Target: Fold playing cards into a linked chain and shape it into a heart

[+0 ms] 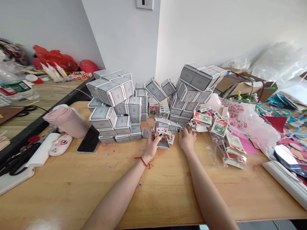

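My left hand [152, 145] grips a partly folded box made of playing cards [164, 122], its thumb on the near side. The box's open side faces me, and loose face cards [167, 136] show within and beside it. Just to the right, my right hand [187, 140] rests on the table with fingers bent down and slightly apart, close to the card edges; its fingertips are partly hidden. Stacked grey-backed card boxes [115, 92] rise on the left. Another stack of card boxes [196, 80] stands on the right, with tilted ones bridging between.
Opened red and green card packs [219, 126] lie right of my hand beside crumpled plastic bags [249, 124]. A black phone [88, 140], a pink rolled pouch [68, 119] and black scissors [18, 159] are on the left. A white wall backs the wooden table [158, 191].
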`<state>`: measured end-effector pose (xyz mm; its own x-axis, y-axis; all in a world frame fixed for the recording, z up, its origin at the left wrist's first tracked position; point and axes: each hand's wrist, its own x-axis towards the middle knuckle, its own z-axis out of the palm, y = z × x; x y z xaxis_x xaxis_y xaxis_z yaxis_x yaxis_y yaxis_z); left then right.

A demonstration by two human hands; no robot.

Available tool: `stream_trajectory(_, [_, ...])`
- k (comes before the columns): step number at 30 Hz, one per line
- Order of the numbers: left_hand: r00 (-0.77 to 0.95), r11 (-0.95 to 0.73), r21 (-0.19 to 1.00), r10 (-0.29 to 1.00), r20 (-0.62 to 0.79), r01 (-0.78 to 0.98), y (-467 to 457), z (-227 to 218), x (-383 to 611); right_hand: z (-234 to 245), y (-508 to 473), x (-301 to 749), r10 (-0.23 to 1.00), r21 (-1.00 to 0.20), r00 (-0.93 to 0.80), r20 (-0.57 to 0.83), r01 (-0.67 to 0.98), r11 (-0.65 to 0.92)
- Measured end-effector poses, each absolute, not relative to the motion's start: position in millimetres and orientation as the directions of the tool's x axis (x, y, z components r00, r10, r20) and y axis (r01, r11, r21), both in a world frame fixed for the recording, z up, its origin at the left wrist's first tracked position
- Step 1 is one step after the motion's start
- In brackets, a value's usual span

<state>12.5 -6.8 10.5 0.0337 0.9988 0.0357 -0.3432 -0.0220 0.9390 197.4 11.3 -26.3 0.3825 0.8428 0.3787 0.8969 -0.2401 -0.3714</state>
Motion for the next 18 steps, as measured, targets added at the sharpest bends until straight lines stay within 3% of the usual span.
stream_trajectory(4, [0.0,-0.059,0.944,0.998,0.063,-0.325,-6.6,9.4,12.1,-21.8,8.7,194.1,0.888,-0.331,0.335,0.316,0.916,-0.228])
stream_trajectory(14, [0.074,0.036,0.943,0.997,-0.012,-0.331,-2.6,5.7,12.1,-27.0,13.8,200.2,0.82,-0.443,0.473,0.321,0.841,-0.312])
stream_trajectory(18, [0.095,0.037,0.944,0.995,-0.006,-0.327,-2.4,4.4,12.0,-23.6,11.4,197.3,0.818,-0.415,0.463,0.34,0.855,-0.311])
